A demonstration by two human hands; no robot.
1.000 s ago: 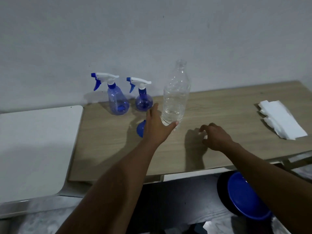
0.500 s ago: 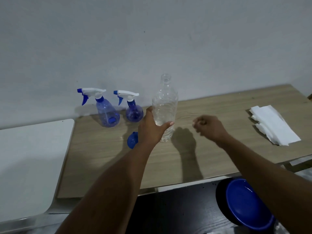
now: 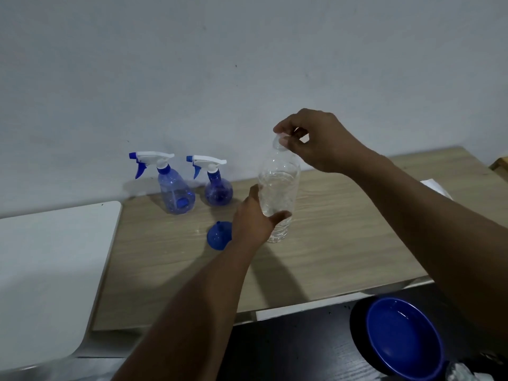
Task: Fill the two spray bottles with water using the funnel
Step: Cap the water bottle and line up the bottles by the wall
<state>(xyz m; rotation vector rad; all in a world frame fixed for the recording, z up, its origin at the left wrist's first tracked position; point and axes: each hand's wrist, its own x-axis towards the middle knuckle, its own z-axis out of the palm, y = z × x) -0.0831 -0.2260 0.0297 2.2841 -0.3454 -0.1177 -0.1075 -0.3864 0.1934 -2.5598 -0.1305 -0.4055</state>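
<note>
A clear water bottle [image 3: 279, 185] stands upright on the wooden table [image 3: 343, 243], partly filled. My left hand [image 3: 254, 221] wraps around its lower body. My right hand [image 3: 313, 140] pinches the cap at the bottle's top. Two blue spray bottles with white trigger heads stand by the wall: a taller, paler one [image 3: 171, 188] on the left and a rounder, darker one [image 3: 217, 185] on the right. A blue funnel [image 3: 218, 237] lies on the table just left of my left wrist, partly hidden by it.
A white surface [image 3: 49, 270] adjoins the table on the left. A blue bowl [image 3: 404, 336] sits below the table's front edge at the lower right. White paper [image 3: 437, 187] peeks out behind my right forearm. The wall runs close behind the bottles.
My right hand rose from the table to the top of the water bottle and closed on its cap. My left hand kept its hold on the bottle.
</note>
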